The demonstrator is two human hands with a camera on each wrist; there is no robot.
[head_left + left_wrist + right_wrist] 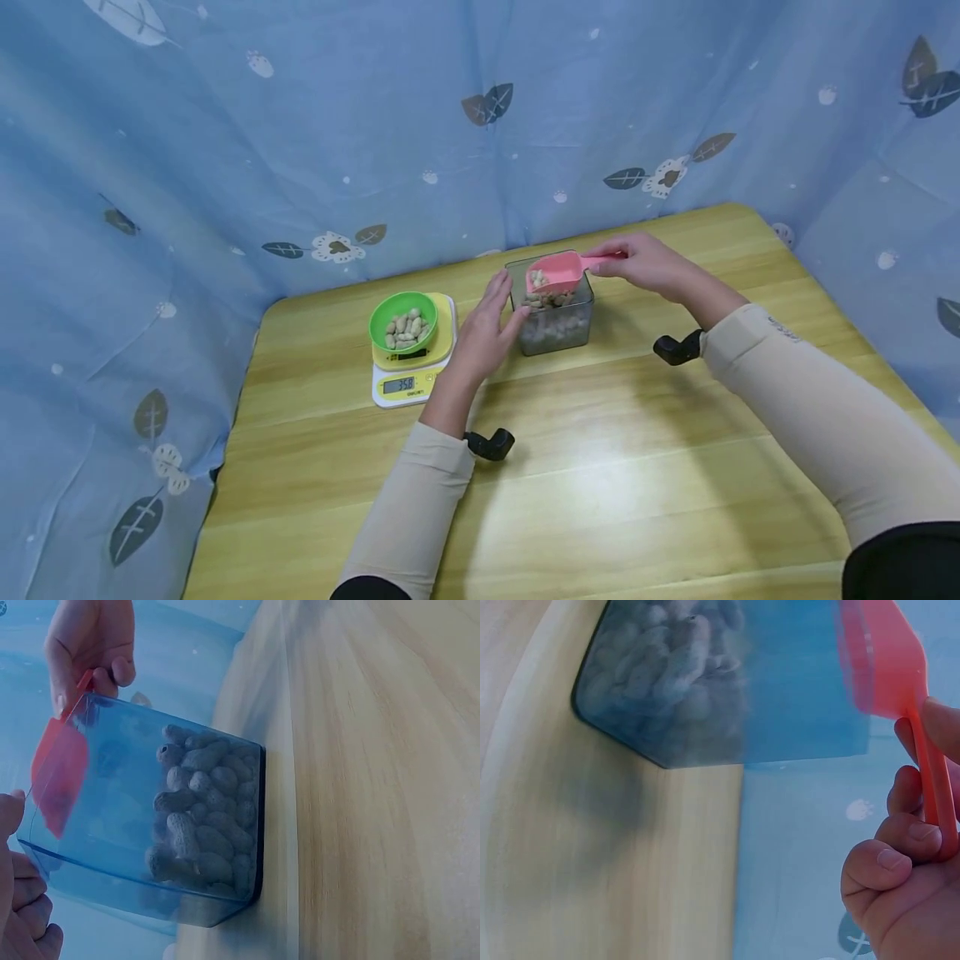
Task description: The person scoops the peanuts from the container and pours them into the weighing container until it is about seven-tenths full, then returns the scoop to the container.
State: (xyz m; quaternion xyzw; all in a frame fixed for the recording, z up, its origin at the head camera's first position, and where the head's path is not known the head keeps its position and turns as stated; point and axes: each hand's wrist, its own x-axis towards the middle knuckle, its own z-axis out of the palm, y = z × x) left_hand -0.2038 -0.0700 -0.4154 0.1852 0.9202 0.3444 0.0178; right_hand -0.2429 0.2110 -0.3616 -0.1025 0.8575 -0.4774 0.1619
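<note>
Wooden table (pixel 600 483) fills the foreground, backed by a blue curtain printed with leaves. Nearest the viewer, two forearms in beige sleeves reach forward.

Left hand (pixel 483 333), fingers straight and relaxed, rests flat against the left wall of a clear square container (pixel 555 321), steadying it. That container stands on the table and is roughly half full of peanuts in their shells (pixel 202 817).

Right hand (pixel 648 262) pinches the handle of a pink scoop (pixel 555 273), which hangs over the container's open top with a few peanuts in it.

Left of the container, well apart, a yellow kitchen scale (pixel 411 371) carries a green bowl (pixel 402 321) that already holds a modest layer of peanuts; its display shows a reading, seemingly 358.

Judging by this, some portions are already weighed out, and another scoopful is loaded but not yet carried across to the bowl.
</note>
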